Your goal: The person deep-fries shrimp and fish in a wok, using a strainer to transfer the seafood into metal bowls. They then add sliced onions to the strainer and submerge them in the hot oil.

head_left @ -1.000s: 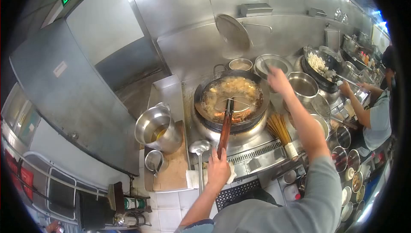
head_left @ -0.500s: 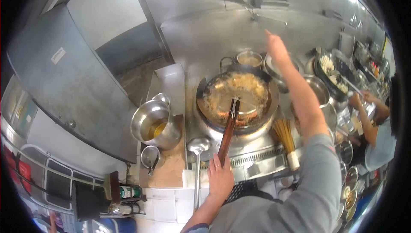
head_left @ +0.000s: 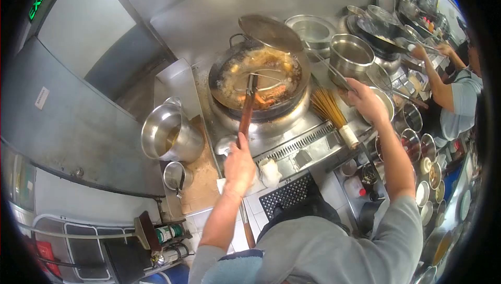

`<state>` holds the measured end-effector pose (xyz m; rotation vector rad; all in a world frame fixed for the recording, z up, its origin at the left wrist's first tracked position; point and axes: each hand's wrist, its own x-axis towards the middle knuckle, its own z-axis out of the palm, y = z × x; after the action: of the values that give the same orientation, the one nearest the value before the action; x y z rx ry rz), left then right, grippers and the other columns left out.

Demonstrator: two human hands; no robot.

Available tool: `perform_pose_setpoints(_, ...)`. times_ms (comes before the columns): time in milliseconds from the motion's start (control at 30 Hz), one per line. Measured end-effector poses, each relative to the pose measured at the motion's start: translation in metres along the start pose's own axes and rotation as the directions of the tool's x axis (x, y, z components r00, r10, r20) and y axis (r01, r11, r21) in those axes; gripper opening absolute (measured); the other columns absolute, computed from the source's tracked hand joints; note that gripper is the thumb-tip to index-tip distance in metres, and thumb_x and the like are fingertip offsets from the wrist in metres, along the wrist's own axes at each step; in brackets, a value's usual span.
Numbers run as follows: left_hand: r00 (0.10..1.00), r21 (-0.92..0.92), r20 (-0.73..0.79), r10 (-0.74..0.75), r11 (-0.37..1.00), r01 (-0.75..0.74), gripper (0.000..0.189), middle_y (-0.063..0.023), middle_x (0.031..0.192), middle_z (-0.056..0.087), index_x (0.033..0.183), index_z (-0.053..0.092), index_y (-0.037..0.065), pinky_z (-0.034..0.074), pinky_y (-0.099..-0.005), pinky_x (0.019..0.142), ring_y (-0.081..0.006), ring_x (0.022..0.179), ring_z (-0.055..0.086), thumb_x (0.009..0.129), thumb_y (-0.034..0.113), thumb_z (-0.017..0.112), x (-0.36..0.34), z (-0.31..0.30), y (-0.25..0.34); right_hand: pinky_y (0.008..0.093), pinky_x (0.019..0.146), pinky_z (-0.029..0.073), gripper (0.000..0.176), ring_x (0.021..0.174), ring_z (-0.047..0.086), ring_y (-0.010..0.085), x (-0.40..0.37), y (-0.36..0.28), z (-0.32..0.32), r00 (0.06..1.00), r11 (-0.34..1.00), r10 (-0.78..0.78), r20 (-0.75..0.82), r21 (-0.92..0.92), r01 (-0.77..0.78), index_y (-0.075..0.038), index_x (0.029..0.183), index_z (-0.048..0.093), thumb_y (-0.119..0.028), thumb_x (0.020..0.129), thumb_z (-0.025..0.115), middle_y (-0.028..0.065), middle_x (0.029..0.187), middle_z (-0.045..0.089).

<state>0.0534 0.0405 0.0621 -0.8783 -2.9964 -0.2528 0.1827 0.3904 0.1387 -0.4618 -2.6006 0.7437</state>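
Note:
My left hand (head_left: 240, 166) is closed around the brown wooden handle (head_left: 247, 114) of a strainer. The strainer's wire-framed head sits in a wok (head_left: 216, 93) of bubbling oil, where orange pieces of food (head_left: 269, 96) show near the front. My right hand (head_left: 368, 101) grips the thin metal handle of a wide, round skimmer (head_left: 271, 32). The skimmer's dark flat head is held tilted over the wok's far rim. Below my left hand, a ladle (head_left: 225, 145) rests on the stove with its long handle pointing towards me.
A bamboo brush (head_left: 329, 106) lies right of the wok. Steel pots (head_left: 352, 51) stand behind it. To the left is a deep pot (head_left: 172, 132) holding yellowish liquid, beside a small pot (head_left: 177, 175). A co-worker (head_left: 454, 96) handles another wok (head_left: 378, 36) at the right.
My right hand has come down from high by the back wall, and the skimmer is now low over the wok. My left hand stays on the strainer handle. The view has shifted.

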Motion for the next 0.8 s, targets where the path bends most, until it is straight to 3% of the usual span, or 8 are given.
perform_pose_setpoints(67,0.998,-0.063,0.057,-0.012,0.998,0.015,0.070,-0.0314,0.112,0.053,0.143,0.029,0.000,0.053,-0.0460,0.078,-0.0410,0.089,0.063,0.077,0.000,0.052,0.004,-0.022,-0.010,0.0383,0.076,0.046,0.039,0.085,0.062,0.0306,-0.017,-0.011,-0.028,0.986,0.990,0.142,0.086,0.009,-0.143,-0.001,0.123,0.052,-0.006,0.084,0.053,0.0164,0.086,0.064)
perform_pose_setpoints(267,0.991,-0.406,0.134,-0.033,0.910,0.085,0.055,-0.0249,0.123,0.056,0.143,0.033,0.005,0.044,-0.0422,0.096,-0.0375,0.114,0.055,0.091,0.013,0.050,0.022,-0.061,-0.059,0.0332,0.071,0.045,0.039,0.073,0.057,0.0211,-0.031,0.037,-0.048,0.993,0.992,0.040,0.107,0.115,-0.052,-0.003,0.123,0.053,-0.007,0.084,0.051,0.0109,0.077,0.058)
perform_pose_setpoints(433,0.951,-0.672,0.303,-0.059,0.694,0.257,0.052,-0.0094,0.098,0.059,0.142,0.034,0.006,0.049,-0.0304,0.068,-0.0167,0.076,0.056,0.092,0.009,0.049,0.032,-0.081,-0.086,0.0331,0.072,0.046,0.040,0.076,0.057,0.0203,-0.031,0.044,-0.029,0.986,0.995,-0.030,0.164,0.095,0.014,0.000,0.121,0.054,-0.008,0.082,0.054,0.0090,0.082,0.058)
perform_pose_setpoints(467,0.945,-0.709,0.319,-0.065,0.646,0.284,0.053,-0.0078,0.094,0.058,0.142,0.034,0.007,0.047,-0.0284,0.063,-0.0140,0.070,0.052,0.092,0.007,0.049,0.033,-0.086,-0.086,0.0343,0.074,0.047,0.040,0.077,0.058,0.0226,-0.024,0.039,-0.030,0.932,0.920,0.167,0.323,0.288,-0.265,0.000,0.121,0.053,-0.009,0.082,0.054,0.0124,0.080,0.060)
perform_pose_setpoints(533,0.941,-0.750,0.329,-0.077,0.584,0.310,0.053,-0.0055,0.087,0.053,0.142,0.034,0.010,0.041,-0.0246,0.050,-0.0081,0.060,0.045,0.091,0.005,0.047,0.037,-0.088,-0.083,0.0347,0.073,0.046,0.040,0.076,0.058,0.0241,-0.018,0.037,-0.015,0.967,0.959,0.076,0.242,0.248,-0.137,0.000,0.122,0.053,-0.008,0.083,0.052,0.0131,0.080,0.061)
perform_pose_setpoints(600,0.918,-0.682,0.384,-0.101,0.639,0.355,0.051,-0.0053,0.088,0.053,0.141,0.035,0.010,0.041,-0.0247,0.048,-0.0079,0.060,0.045,0.091,0.004,0.047,0.044,-0.084,-0.076,0.0376,0.075,0.046,0.041,0.079,0.060,0.0279,-0.015,0.029,-0.012,0.957,0.952,0.099,0.272,0.255,-0.171,0.001,0.124,0.051,-0.007,0.084,0.050,0.0175,0.084,0.063)
perform_pose_setpoints(700,0.917,-0.699,0.385,-0.102,0.617,0.362,0.050,-0.0055,0.090,0.051,0.139,0.037,0.009,0.039,-0.0244,0.047,-0.0075,0.060,0.045,0.091,0.003,0.047,0.045,-0.086,-0.069,0.0369,0.079,0.047,0.042,0.085,0.062,0.0300,-0.008,0.060,0.016,0.996,0.988,-0.085,0.018,0.132,0.082,0.001,0.125,0.050,-0.006,0.084,0.050,0.0220,0.090,0.063)
perform_pose_setpoints(800,0.925,-0.779,0.365,-0.110,0.508,0.368,0.048,-0.0056,0.090,0.051,0.137,0.038,0.009,0.039,-0.0237,0.046,-0.0075,0.060,0.045,0.090,0.002,0.047,0.045,-0.087,-0.069,0.0458,0.090,0.043,0.036,0.107,0.054,0.0448,-0.008,0.025,-0.009,0.989,0.985,0.049,0.136,0.157,-0.071,0.004,0.120,0.052,-0.004,0.085,0.047,0.0303,0.107,0.060)
